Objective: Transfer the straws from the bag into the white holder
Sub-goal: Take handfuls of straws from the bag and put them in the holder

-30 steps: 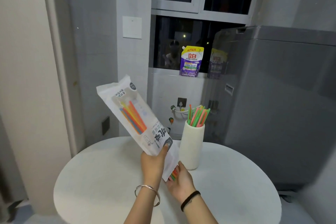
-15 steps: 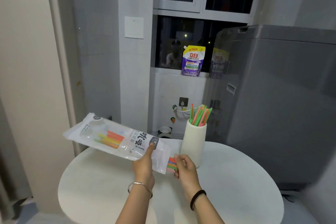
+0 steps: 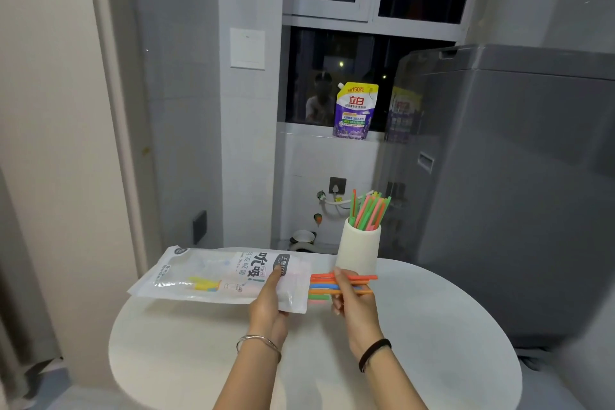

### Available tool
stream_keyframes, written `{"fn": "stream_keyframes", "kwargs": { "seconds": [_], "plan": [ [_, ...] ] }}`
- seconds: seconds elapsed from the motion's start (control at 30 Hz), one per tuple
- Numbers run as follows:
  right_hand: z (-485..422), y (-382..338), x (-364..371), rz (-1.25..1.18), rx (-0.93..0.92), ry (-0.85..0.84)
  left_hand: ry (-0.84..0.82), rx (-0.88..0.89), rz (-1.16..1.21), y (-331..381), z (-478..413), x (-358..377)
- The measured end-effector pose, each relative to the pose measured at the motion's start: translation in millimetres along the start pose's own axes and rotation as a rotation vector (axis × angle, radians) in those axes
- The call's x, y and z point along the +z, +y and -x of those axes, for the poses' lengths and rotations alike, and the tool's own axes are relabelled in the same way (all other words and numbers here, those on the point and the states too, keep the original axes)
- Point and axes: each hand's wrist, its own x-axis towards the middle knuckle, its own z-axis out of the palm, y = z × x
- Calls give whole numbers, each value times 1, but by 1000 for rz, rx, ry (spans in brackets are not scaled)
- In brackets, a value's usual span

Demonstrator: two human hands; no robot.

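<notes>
My left hand [image 3: 268,301] grips the white plastic straw bag [image 3: 213,275] near its open right end, holding it roughly level above the round table. A few yellow and blue straws still lie inside the bag. My right hand [image 3: 352,301] pinches a bundle of orange, blue and green straws [image 3: 324,286] that sticks partway out of the bag's mouth. The white holder [image 3: 358,251] stands upright just behind my right hand, with several green, pink and orange straws [image 3: 369,211] in it.
The round white table [image 3: 432,343] fills the lower view. A grey appliance [image 3: 515,193] stands close on the right. A purple detergent pouch [image 3: 354,111] sits on the window sill behind. The wall is at the left.
The bag has swung down from a steep tilt to nearly level. My right hand has drawn a bundle of straws further out of the bag's mouth toward the right.
</notes>
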Motion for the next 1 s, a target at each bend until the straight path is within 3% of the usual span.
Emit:
{"fn": "stream_keyframes", "kwargs": {
  "seconds": [0.3, 0.53, 0.6, 0.8, 1.0],
  "plan": [
    [-9, -14, -19, -186, 9, 289, 14, 9, 33, 4, -5, -5],
    [0, -8, -4, 24, 20, -6, -5, -28, 13, -7, -2, -1],
    [1, -10, -3, 36, 12, 8, -6, -36, 22, -8, -2, -1],
    [-5, -18, -19, -183, 2, 264, 31, -14, 45, -3, -6, -5],
    [1, -11, -7, -42, -10, 63, 16, -32, 38, -9, -3, 1]
  ]
}}
